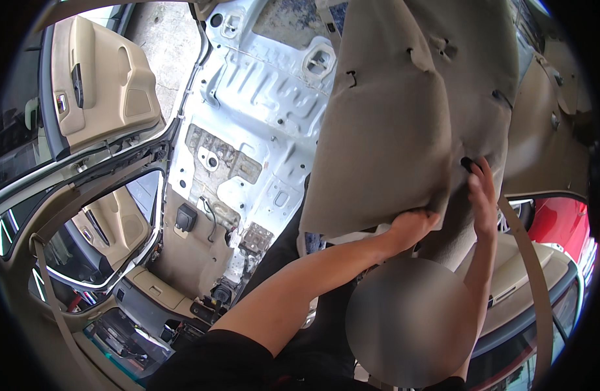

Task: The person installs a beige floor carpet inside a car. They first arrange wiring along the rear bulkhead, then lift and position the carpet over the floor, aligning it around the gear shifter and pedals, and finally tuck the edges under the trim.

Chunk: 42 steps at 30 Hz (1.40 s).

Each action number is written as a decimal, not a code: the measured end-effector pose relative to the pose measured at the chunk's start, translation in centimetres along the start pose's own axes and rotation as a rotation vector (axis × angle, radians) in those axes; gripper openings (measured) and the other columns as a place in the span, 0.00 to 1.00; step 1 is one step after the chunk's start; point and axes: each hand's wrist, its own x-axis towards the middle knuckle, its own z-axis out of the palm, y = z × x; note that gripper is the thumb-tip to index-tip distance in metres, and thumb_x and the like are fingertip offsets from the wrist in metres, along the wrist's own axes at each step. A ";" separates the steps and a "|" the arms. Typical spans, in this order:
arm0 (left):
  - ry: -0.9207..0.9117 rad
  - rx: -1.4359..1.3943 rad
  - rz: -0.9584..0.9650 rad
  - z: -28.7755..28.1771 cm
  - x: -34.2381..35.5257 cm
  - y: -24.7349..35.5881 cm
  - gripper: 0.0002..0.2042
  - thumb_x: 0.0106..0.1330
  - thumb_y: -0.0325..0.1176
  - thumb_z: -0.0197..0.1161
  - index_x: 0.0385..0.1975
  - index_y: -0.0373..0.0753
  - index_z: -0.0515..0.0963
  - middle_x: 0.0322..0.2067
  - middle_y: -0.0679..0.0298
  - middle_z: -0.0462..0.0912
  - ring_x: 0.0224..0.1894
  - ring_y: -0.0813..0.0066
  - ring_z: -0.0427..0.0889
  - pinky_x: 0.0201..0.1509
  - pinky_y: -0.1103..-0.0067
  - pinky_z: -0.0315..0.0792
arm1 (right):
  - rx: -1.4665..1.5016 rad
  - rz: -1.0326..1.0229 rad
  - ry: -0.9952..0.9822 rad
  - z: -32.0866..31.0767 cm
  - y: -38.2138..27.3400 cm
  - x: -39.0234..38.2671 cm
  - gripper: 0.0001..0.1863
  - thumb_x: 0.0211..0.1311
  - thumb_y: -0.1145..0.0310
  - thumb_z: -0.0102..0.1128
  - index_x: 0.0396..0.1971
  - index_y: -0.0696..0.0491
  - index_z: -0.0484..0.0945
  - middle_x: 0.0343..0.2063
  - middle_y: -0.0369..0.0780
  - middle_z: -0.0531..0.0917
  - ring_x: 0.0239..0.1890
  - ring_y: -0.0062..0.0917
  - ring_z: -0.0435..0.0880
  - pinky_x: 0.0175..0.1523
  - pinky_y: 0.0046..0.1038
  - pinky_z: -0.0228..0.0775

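Observation:
A large beige moulded carpet (391, 117) with several slots and cut-outs hangs tilted up over the stripped car floor. My left hand (412, 225) is closed on its lower edge, arm stretched out from a black sleeve. My right hand (482, 195) reaches up along the carpet's right fold, with its fingertips hooked at a small dark slot (468, 163). Both hands touch the same carpet piece, about a hand's width apart. What lies under the carpet is hidden.
Bare white metal floor pan (261, 111) with brackets and holes lies to the left. An open door with beige trim (98, 85) is at the far left, and a beige seat belt (531, 274) at the right. A red car (561, 225) stands outside. A blurred round patch (411, 319) sits between my arms.

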 end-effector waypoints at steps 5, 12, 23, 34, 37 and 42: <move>-0.031 -0.246 -0.056 -4.0 0.5 3.6 0.21 0.58 0.26 0.68 0.51 0.35 0.72 0.34 0.50 0.84 0.42 0.54 0.88 0.39 0.66 0.84 | -0.618 -0.036 0.210 7.0 -5.8 3.9 0.43 0.58 0.41 0.75 0.62 0.59 0.75 0.52 0.55 0.84 0.56 0.46 0.85 0.59 0.37 0.74; 0.568 -1.387 -0.552 -11.9 -12.2 -9.7 0.19 0.74 0.39 0.61 0.60 0.38 0.76 0.52 0.55 0.85 0.52 0.66 0.82 0.60 0.72 0.74 | -0.490 -0.296 0.446 -7.5 -3.5 3.0 0.25 0.71 0.49 0.68 0.45 0.61 0.84 0.31 0.44 0.86 0.36 0.26 0.81 0.46 0.31 0.73; -0.230 -1.784 -1.277 13.3 -5.1 -11.4 0.59 0.55 0.90 0.33 0.83 0.58 0.43 0.82 0.48 0.39 0.83 0.47 0.37 0.79 0.42 0.33 | -0.537 -0.302 1.087 -18.9 -4.4 -25.5 0.37 0.71 0.37 0.58 0.50 0.63 0.85 0.50 0.49 0.87 0.47 0.41 0.84 0.51 0.47 0.78; -0.032 -1.764 -0.817 14.0 5.2 -15.9 0.53 0.67 0.78 0.43 0.78 0.34 0.57 0.75 0.54 0.64 0.77 0.59 0.60 0.81 0.66 0.49 | -0.953 -0.204 0.894 -21.8 1.5 -34.4 0.39 0.78 0.37 0.46 0.62 0.60 0.79 0.52 0.54 0.84 0.52 0.42 0.82 0.57 0.49 0.76; -0.024 -1.986 -0.778 14.6 5.8 -18.4 0.50 0.67 0.73 0.54 0.76 0.34 0.62 0.71 0.53 0.71 0.73 0.59 0.68 0.78 0.67 0.57 | -0.668 0.176 1.008 -21.6 3.2 -34.5 0.37 0.81 0.40 0.40 0.67 0.59 0.76 0.56 0.55 0.83 0.53 0.44 0.82 0.59 0.49 0.74; 0.055 -1.904 -0.943 11.1 0.3 -16.2 0.47 0.64 0.65 0.63 0.73 0.33 0.65 0.67 0.54 0.76 0.69 0.60 0.73 0.74 0.68 0.62 | -0.275 0.325 1.070 -24.4 11.4 -35.2 0.34 0.80 0.42 0.47 0.53 0.62 0.81 0.49 0.50 0.84 0.50 0.36 0.80 0.60 0.42 0.72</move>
